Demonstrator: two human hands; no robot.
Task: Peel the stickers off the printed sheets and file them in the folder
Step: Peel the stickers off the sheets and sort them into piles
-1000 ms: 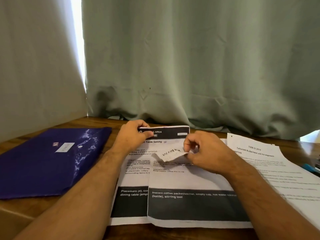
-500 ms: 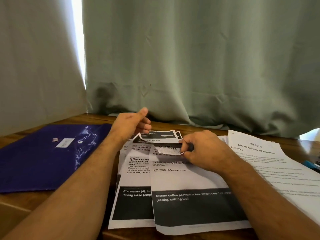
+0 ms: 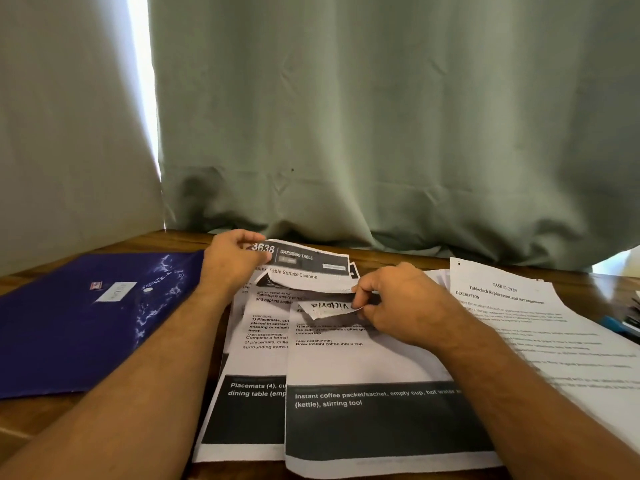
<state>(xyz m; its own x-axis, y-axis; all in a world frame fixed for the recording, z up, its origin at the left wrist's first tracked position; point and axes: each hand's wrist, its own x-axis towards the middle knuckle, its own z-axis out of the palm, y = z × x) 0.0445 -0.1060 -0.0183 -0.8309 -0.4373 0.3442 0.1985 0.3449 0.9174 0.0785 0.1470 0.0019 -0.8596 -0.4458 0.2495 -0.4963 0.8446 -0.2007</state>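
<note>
Now, with the right hand [image 3: 398, 303], pinches a small white sticker [image 3: 329, 308] by its right end, between thumb and curled fingers. Holds it just above the coffee sheet [image 3: 363, 362], handwritten side up, left end free and a little curled. Probably keeps it low and flat so as not to tear it, and to stop the glue side from folding back onto the paper. Cannot tell from this view if fully detached or stuck to the sheet at the end hidden under the fingers.

With the left hand [image 3: 235, 258], grips the far corner of the dressing-table sheet [image 3: 311, 268], fingers curled round the edge, and raises that end off the pile, bent toward the body. Likely holds it up to keep it apart from the other sheets and away from the peeling, or to look for a label on it; not sure which.

Underneath: the coffee sheet in front, overlapping the placemats sheet [image 3: 256, 341] at its left, both flat on the wooden table [image 3: 381, 258]. Further left, the purple folder [image 3: 86, 323], flat and seemingly closed, just beside the left forearm: a sensible place for filing afterwards. At the right, a fanned stack of text pages [image 3: 554, 341], touching the working sheets. Behind all, a green curtain [image 3: 381, 133].

Judging by this: peeling step in hand, filing not yet begun.
</note>
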